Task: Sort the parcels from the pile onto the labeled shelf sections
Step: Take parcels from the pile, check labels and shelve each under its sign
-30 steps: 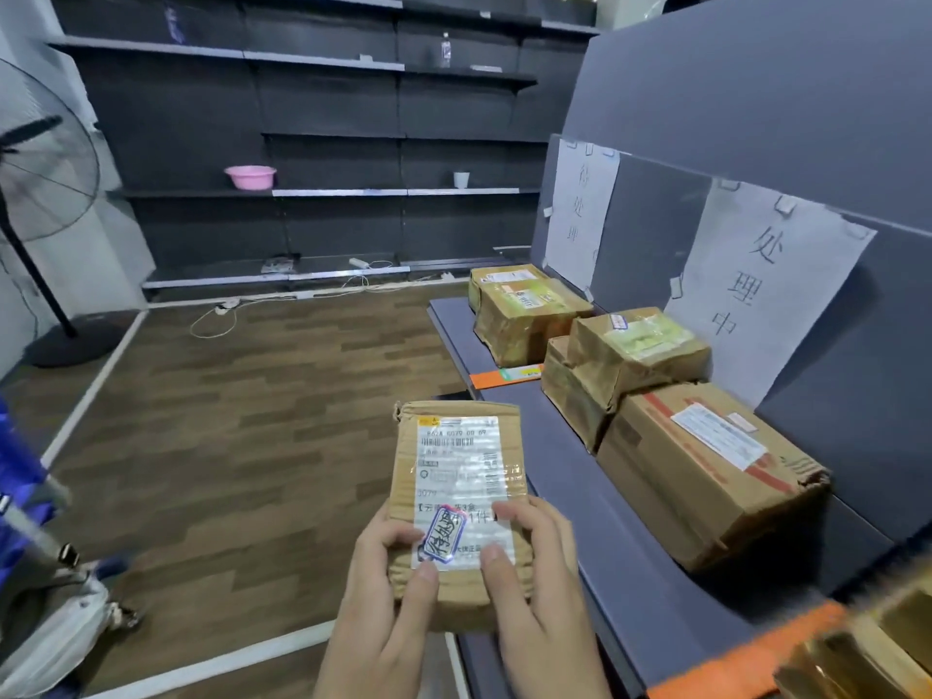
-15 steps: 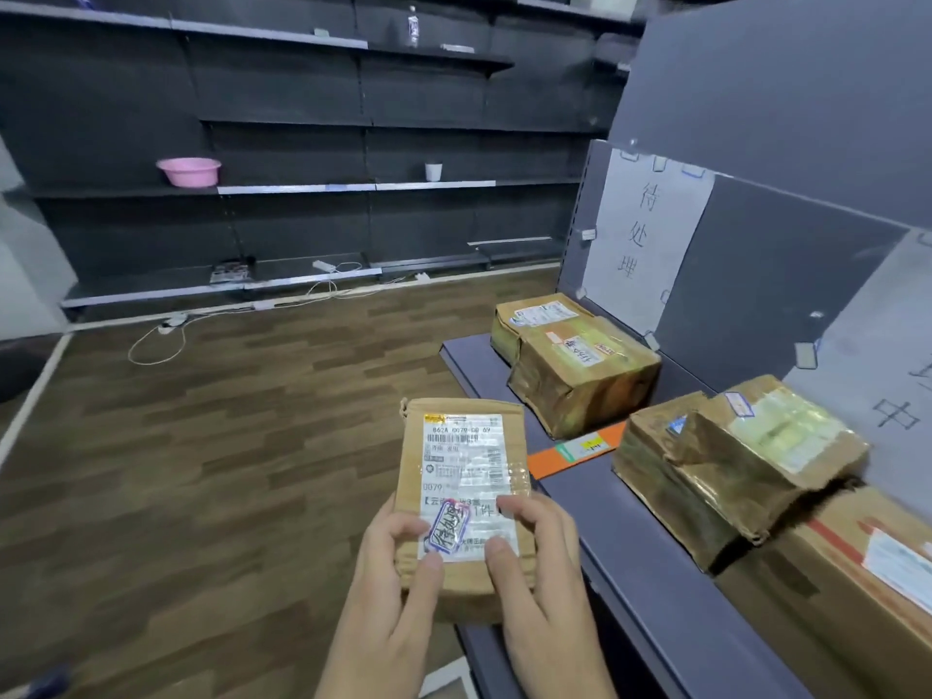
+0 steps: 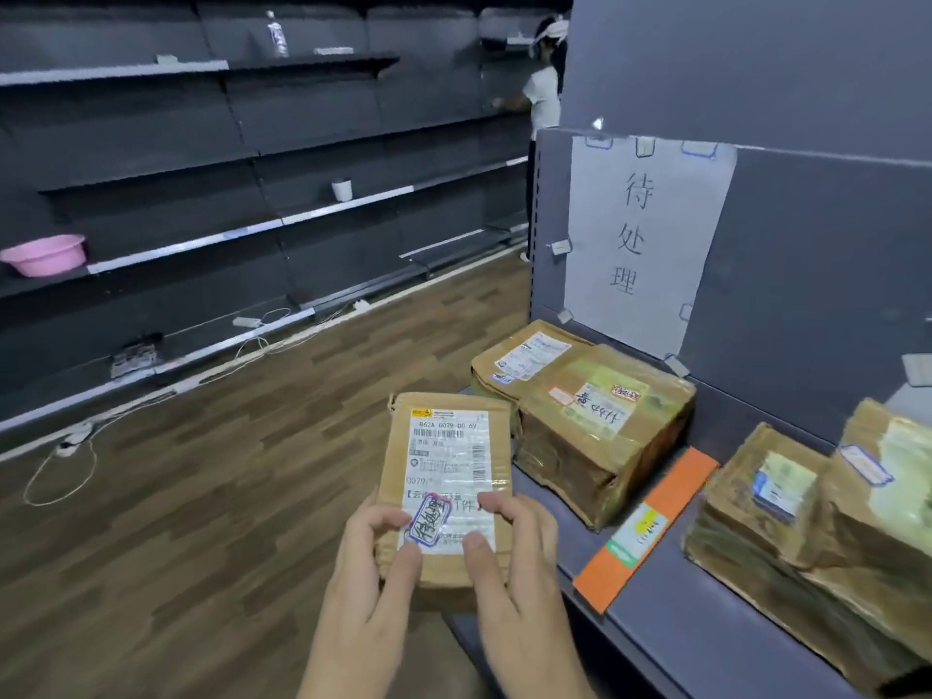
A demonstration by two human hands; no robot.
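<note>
I hold a small flat cardboard parcel [image 3: 446, 456] with a white shipping label and a blue-edged handwritten sticker. My left hand [image 3: 368, 587] grips its lower left corner and my right hand [image 3: 514, 577] its lower right, both thumbs on top. It hovers over the floor just left of the grey shelf [image 3: 671, 633]. On that shelf, two taped parcels [image 3: 600, 426] lie below a handwritten paper sign [image 3: 640, 244]. An orange divider strip [image 3: 650, 522] separates them from two more parcels [image 3: 817, 527] at the right.
Dark empty wall shelving runs along the back, bearing a pink basin [image 3: 45, 254], a white cup [image 3: 342, 190] and a bottle [image 3: 277, 33]. White cables [image 3: 65, 461] trail on the wood floor. A person [image 3: 542, 93] stands at the far shelving.
My view has swung right and closer to the shelf; the sign and the two parcels under it now loom larger. The parcel stays gripped in both hands.
</note>
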